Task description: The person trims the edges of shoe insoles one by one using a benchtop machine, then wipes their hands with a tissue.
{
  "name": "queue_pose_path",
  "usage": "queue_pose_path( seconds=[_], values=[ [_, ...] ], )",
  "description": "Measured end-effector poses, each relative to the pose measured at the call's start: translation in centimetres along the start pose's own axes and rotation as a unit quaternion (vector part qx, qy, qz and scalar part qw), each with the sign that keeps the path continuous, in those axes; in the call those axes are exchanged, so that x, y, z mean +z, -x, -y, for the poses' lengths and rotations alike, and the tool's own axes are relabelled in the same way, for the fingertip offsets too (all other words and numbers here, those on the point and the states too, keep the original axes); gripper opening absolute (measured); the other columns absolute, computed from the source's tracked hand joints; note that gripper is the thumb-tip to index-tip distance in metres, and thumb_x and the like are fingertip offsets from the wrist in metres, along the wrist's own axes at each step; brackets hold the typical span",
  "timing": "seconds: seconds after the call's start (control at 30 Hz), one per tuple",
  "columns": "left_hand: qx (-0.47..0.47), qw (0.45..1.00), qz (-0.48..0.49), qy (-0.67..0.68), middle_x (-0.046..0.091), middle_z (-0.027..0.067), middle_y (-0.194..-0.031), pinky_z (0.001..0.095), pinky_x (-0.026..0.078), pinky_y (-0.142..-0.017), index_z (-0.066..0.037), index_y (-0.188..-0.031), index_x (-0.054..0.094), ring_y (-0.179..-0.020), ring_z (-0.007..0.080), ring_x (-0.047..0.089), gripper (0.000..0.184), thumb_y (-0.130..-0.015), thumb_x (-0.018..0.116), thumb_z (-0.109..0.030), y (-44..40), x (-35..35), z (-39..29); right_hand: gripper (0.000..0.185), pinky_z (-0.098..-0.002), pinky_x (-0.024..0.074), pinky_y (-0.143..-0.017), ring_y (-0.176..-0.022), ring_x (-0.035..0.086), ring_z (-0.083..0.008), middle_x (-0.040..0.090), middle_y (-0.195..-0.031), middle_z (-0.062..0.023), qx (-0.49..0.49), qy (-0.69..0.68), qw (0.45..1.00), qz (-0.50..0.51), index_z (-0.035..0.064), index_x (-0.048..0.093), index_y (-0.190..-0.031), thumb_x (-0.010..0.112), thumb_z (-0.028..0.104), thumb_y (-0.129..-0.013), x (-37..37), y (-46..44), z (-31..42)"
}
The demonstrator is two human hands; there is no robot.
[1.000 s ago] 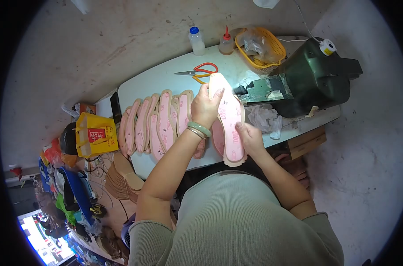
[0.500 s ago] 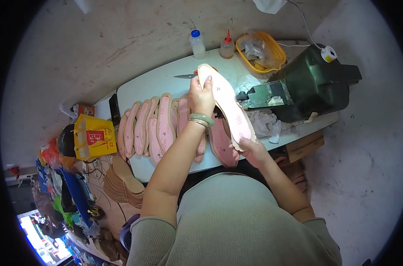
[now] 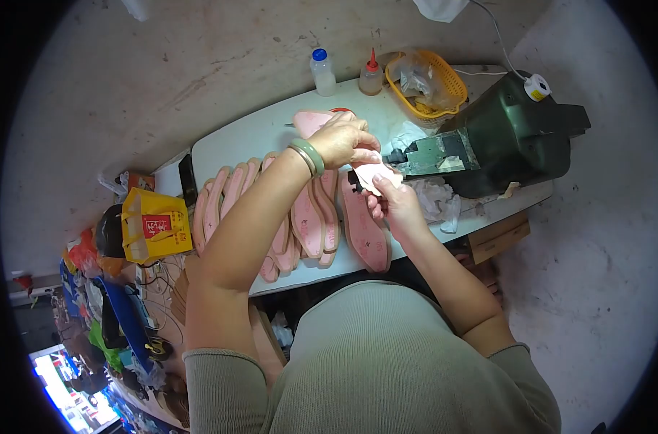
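Observation:
A pink insole (image 3: 311, 121) is held between both hands beside the tip of the green machine (image 3: 517, 134). My left hand (image 3: 343, 142), with a green bangle at the wrist, is closed over its middle and hides much of it. The insole's other end shows pale between the hands. My right hand (image 3: 394, 200) pinches that end, thumb on top and fingers curled below. Another pink insole (image 3: 365, 231) lies on the table just below my hands. Several more pink insoles (image 3: 307, 224) lie in an overlapping row to the left, partly behind my left forearm.
On the white table (image 3: 235, 141) stand a blue-capped bottle (image 3: 322, 74), a red-tipped bottle (image 3: 371, 78) and a yellow basket (image 3: 444, 79). Crumpled white paper (image 3: 434, 202) lies below the machine's arm. Scissors are mostly hidden behind the held insole. A yellow bag (image 3: 155, 226) is at the left.
The held insole has turned from steep to more slanted, its far end now farther left. My left hand has shifted to its middle, and my right hand has moved up and slightly left.

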State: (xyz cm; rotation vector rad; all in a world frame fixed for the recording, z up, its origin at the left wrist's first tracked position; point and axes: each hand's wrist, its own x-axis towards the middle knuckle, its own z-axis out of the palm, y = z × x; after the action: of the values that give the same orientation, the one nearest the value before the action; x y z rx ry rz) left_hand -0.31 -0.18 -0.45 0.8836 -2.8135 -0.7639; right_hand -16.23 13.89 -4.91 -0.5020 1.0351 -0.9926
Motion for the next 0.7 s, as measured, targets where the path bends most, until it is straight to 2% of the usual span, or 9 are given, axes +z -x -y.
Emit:
queue_pose_path(
  seconds=[0.1,0.2,0.3,0.4,0.5,0.6,0.7],
  values=[
    [-0.034,0.999,0.021,-0.017,0.061,0.0048,-0.093,0.0419,0.038,-0.091,-0.022,-0.103,0.072,-0.1,0.0275,0.05,0.03,-0.086,0.063,-0.044,0.4,-0.3,-0.5,0.03,-0.0176,0.0373,-0.041,-0.044,0.053,-0.0059,0.062,-0.062,-0.0008,-0.006,0.026,0.999,-0.042,0.0043,0.066,-0.088,0.059,0.032,-0.095,0.2,0.0,0.0],
    [-0.046,0.998,-0.008,-0.037,0.057,0.0034,-0.088,0.037,0.038,-0.09,-0.021,-0.102,0.071,-0.1,0.0246,0.05,0.023,-0.087,0.064,-0.037,1.0,0.2,-0.8,0.03,-0.0167,0.0357,-0.04,-0.044,0.052,-0.005,0.062,-0.062,-0.001,-0.013,0.027,0.998,-0.05,0.0045,0.065,-0.087,0.058,0.032,-0.096,0.2,0.2,0.2],
    [-0.081,0.997,-0.01,-0.018,0.058,0.0039,-0.088,0.0385,0.039,-0.089,-0.02,-0.106,0.069,-0.101,0.0253,0.052,0.025,-0.089,0.062,-0.037,1.7,0.4,-1.3,0.03,-0.0163,0.0344,-0.039,-0.044,0.051,-0.0042,0.062,-0.061,-0.0008,-0.034,0.008,0.999,-0.032,0.0043,0.065,-0.087,0.057,0.032,-0.097,0.3,0.2,0.6],
    [-0.091,0.996,-0.018,0.01,0.061,0.0058,-0.094,0.0395,0.041,-0.09,-0.018,-0.107,0.069,-0.1,0.0273,0.053,0.025,-0.091,0.06,-0.036,2.0,1.0,-1.1,0.032,-0.0165,0.0354,-0.041,-0.044,0.051,-0.0041,0.063,-0.063,-0.0008,-0.028,0.042,0.997,-0.051,0.0036,0.066,-0.086,0.057,0.032,-0.097,-0.2,0.0,0.6],
    [-0.098,0.991,-0.074,0.047,0.064,0.009,-0.098,0.039,0.045,-0.087,-0.014,-0.109,0.067,-0.097,0.0288,0.057,0.026,-0.091,0.06,-0.031,2.4,2.1,-1.2,0.033,-0.0172,0.0367,-0.043,-0.046,0.052,-0.0043,0.064,-0.065,-0.0008,-0.03,0.054,0.998,-0.029,0.0032,0.066,-0.086,0.057,0.033,-0.097,-0.8,0.1,0.6],
    [-0.142,0.981,-0.061,0.121,0.066,0.0157,-0.102,0.0406,0.047,-0.086,-0.014,-0.114,0.066,-0.1,0.0323,0.062,0.031,-0.093,0.056,-0.034,2.6,2.5,-1.8,0.032,-0.0181,0.039,-0.046,-0.049,0.054,-0.0049,0.065,-0.067,-0.0006,-0.034,0.066,0.997,-0.019,0.0035,0.068,-0.087,0.057,0.033,-0.097,-1.2,0.8,0.4],
    [-0.217,0.953,-0.091,0.192,0.068,0.0139,-0.095,0.0351,0.049,-0.078,-0.007,-0.116,0.063,-0.085,0.0234,0.065,0.03,-0.094,0.057,-0.027,3.2,3.4,-2.8,0.032,-0.0192,0.0409,-0.049,-0.052,0.055,-0.0053,0.065,-0.067,-0.0006,-0.024,0.086,0.996,-0.012,0.004,0.068,-0.089,0.057,0.033,-0.097,-1.6,1.7,-0.4]
  ],
)
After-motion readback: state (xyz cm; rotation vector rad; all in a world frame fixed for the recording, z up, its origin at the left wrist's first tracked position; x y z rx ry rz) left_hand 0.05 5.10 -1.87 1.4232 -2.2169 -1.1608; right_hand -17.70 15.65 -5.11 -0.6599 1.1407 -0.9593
